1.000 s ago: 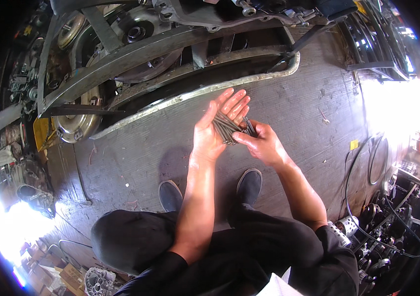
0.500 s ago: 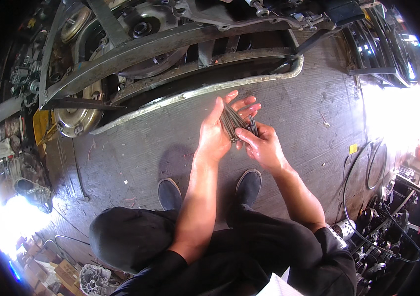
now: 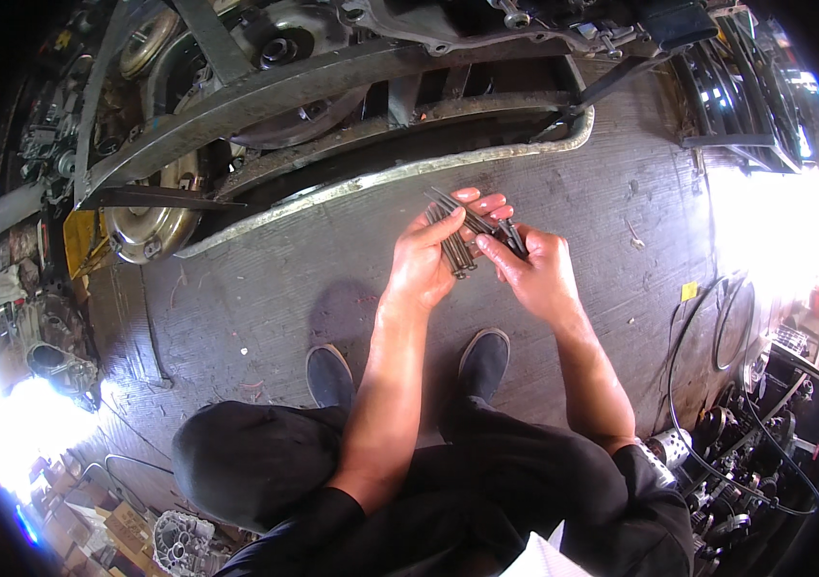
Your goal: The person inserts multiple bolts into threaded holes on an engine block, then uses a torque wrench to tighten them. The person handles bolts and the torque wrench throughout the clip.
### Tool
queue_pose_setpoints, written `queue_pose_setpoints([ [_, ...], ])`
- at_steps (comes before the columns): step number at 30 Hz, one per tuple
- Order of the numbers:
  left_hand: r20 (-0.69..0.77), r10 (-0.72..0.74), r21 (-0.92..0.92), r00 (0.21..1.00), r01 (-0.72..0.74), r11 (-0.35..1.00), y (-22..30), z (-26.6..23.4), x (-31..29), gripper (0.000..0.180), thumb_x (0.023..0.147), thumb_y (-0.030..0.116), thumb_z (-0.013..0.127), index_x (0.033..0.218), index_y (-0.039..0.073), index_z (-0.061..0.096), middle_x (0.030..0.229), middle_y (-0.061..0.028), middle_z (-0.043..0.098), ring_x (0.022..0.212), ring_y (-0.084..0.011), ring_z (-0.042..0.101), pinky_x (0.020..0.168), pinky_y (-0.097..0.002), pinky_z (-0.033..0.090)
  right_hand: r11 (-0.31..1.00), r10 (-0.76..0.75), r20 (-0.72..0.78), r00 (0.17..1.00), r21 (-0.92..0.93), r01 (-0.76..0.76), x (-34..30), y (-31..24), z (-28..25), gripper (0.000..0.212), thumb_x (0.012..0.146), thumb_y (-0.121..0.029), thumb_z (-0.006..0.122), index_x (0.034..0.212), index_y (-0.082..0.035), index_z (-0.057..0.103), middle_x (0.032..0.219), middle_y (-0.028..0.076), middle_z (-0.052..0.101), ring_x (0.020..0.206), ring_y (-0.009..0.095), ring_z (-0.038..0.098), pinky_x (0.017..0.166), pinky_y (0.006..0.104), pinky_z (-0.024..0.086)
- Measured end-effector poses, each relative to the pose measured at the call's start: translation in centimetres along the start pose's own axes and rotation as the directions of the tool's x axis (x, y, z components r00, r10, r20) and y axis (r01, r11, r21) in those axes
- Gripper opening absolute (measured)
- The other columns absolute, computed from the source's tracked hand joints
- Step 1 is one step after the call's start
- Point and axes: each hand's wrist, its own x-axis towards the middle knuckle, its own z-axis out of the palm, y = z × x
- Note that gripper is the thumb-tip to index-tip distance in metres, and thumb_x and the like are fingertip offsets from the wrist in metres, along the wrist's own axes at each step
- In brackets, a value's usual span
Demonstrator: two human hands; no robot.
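Several long, thin metal bolts (image 3: pixel 455 252) lie in my left hand (image 3: pixel 426 258), heads toward me, with the thumb pressed over them. Close against it on the right is my right hand (image 3: pixel 536 272), its fingers closed on a few more dark bolts (image 3: pixel 513 238). Its thumb reaches across to the bolts between the two hands. Part of the fingers of both hands is hidden behind the bolts. The hands are held in front of me, above the dark floor.
Ahead stands a metal frame (image 3: pixel 332 79) with a light-rimmed tray (image 3: pixel 380 179) beneath it and a large metal housing (image 3: pixel 486 24) on top. A black cable (image 3: pixel 676 385) loops at the right beside piled metal parts (image 3: pixel 731 476). Cardboard boxes (image 3: pixel 126 539) are at the lower left.
My left thumb has come down across the bolts, and they have fanned apart. My right hand has shifted slightly right, with some bolts in its fingers.
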Motion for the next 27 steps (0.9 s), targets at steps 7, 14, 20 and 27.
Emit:
queue_pose_setpoints([
  [7, -0.045, -0.063, 0.051, 0.997, 0.066, 0.997, 0.4, -0.4, 0.1, 0.034, 0.106, 0.011, 0.051, 0.135, -0.005, 0.053, 0.134, -0.0295, 0.062, 0.123, -0.0388, 0.065, 0.100, -0.0484, 0.058, 0.967, -0.244, -0.120, 0.962, -0.103, 0.233, -0.1, -0.4, -1.2, 0.023, 0.088, -0.013, 0.081, 0.108, -0.003, 0.074, 0.088, 0.017, 0.076, 0.077, 0.028, 0.078, 0.065, 0.0335, 0.058],
  [14, -0.018, -0.087, 0.098, 0.996, 0.088, 0.991, 0.8, -0.7, 0.1, 0.039, 0.105, 0.012, 0.054, 0.139, -0.007, 0.053, 0.133, -0.0290, 0.063, 0.116, -0.0347, 0.069, 0.098, -0.0480, 0.060, 0.929, -0.357, -0.020, 0.934, -0.117, 0.352, 0.2, 0.6, -1.2, 0.022, 0.088, -0.005, 0.080, 0.109, -0.004, 0.074, 0.098, 0.013, 0.078, 0.087, 0.021, 0.078, 0.073, 0.0312, 0.059],
  [20, -0.015, -0.112, 0.115, 0.994, 0.113, 0.987, 1.2, -0.7, 0.0, 0.041, 0.106, 0.012, 0.050, 0.142, -0.007, 0.049, 0.136, -0.0290, 0.062, 0.120, -0.0377, 0.067, 0.097, -0.0506, 0.060, 0.898, -0.433, -0.037, 0.900, -0.104, 0.428, 0.4, 1.5, -1.5, 0.020, 0.087, -0.005, 0.080, 0.107, -0.005, 0.075, 0.098, 0.015, 0.077, 0.085, 0.025, 0.078, 0.071, 0.0320, 0.059],
  [27, -0.013, -0.136, 0.056, 0.991, 0.137, 0.989, 1.5, -0.5, -0.1, 0.040, 0.104, 0.013, 0.055, 0.139, -0.007, 0.055, 0.135, -0.0310, 0.062, 0.120, -0.0397, 0.067, 0.099, -0.0547, 0.059, 0.880, -0.461, 0.002, 0.887, -0.131, 0.457, 0.2, 1.0, -1.9, 0.020, 0.086, -0.007, 0.083, 0.104, -0.005, 0.076, 0.099, 0.011, 0.078, 0.087, 0.023, 0.078, 0.073, 0.0306, 0.060],
])
